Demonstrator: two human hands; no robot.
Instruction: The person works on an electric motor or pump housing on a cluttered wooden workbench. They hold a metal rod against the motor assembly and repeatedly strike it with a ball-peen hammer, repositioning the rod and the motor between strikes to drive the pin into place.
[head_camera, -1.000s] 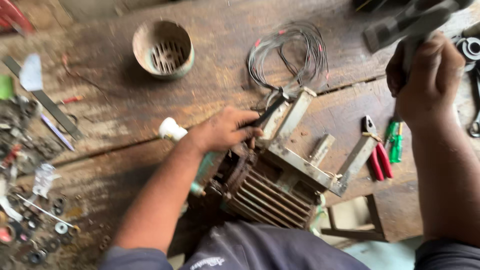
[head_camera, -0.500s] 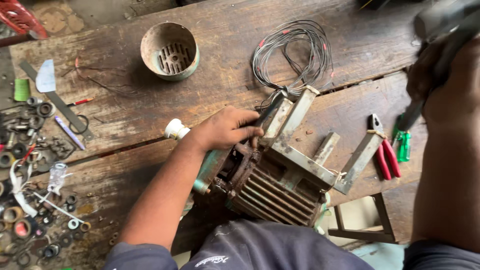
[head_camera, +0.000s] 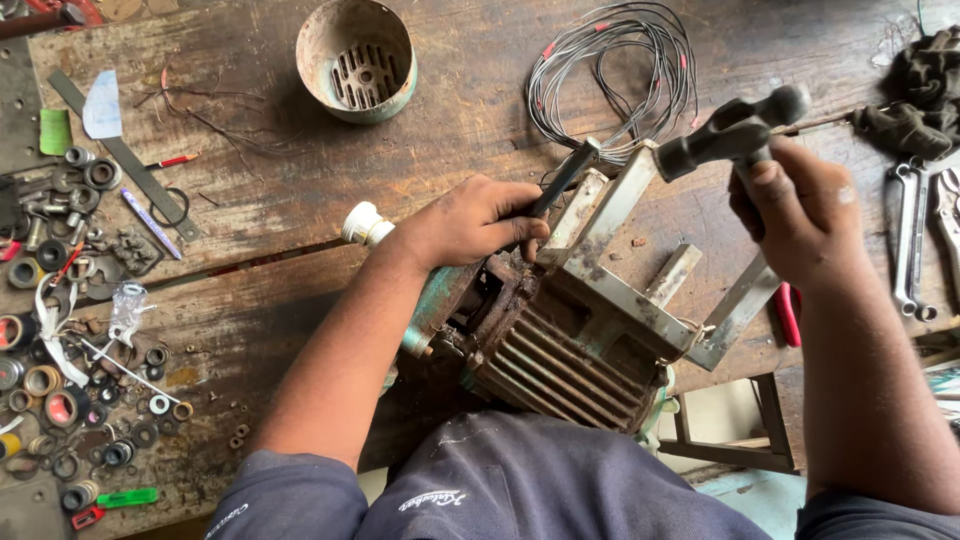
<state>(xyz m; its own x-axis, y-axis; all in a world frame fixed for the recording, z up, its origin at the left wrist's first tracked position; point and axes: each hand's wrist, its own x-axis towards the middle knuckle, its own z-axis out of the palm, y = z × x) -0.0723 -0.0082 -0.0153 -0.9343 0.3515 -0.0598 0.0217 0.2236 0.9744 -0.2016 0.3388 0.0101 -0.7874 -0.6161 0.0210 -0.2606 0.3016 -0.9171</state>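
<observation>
A rusty finned electric motor body (head_camera: 560, 350) with a pale metal mounting frame (head_camera: 640, 290) rests against my lap at the edge of a worn wooden bench (head_camera: 300, 200). My left hand (head_camera: 475, 222) grips a dark chisel-like rod (head_camera: 562, 178) set against the motor's end by the frame. My right hand (head_camera: 790, 205) holds a hammer (head_camera: 730, 135), its dark head just above the frame and close to the rod's top end.
A round metal fan cover (head_camera: 358, 58) and a coil of thin wires (head_camera: 620, 60) lie at the back. Several bearings, rings and washers (head_camera: 70, 330) litter the left. Wrenches (head_camera: 912, 235), a dark rag (head_camera: 915, 95) and red-handled pliers (head_camera: 788, 312) lie on the right.
My right hand has swung the hammer down from high at the upper right to just above the frame, near the rod. The left hand has stayed on the rod.
</observation>
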